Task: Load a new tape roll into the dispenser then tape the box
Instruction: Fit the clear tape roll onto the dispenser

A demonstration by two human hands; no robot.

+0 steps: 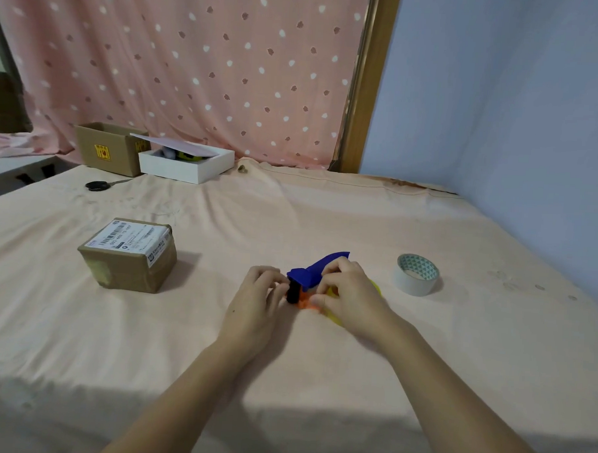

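A blue tape dispenser (309,273) with a black roller and orange parts lies on the peach sheet at the centre. My right hand (346,291) grips its body and covers a yellowish roll under the palm. My left hand (258,294) touches the dispenser's front end by the black roller, fingers curled. A white tape roll (416,274) with a green patterned core stands to the right, apart from both hands. The small cardboard box (128,255) with a shipping label sits to the left.
Black-handled scissors (99,185) lie at the back left. Behind them stand an open cardboard carton (105,147) and a white box (187,168) with a loose lid. A pink spotted curtain hangs at the back; a blue wall bounds the right.
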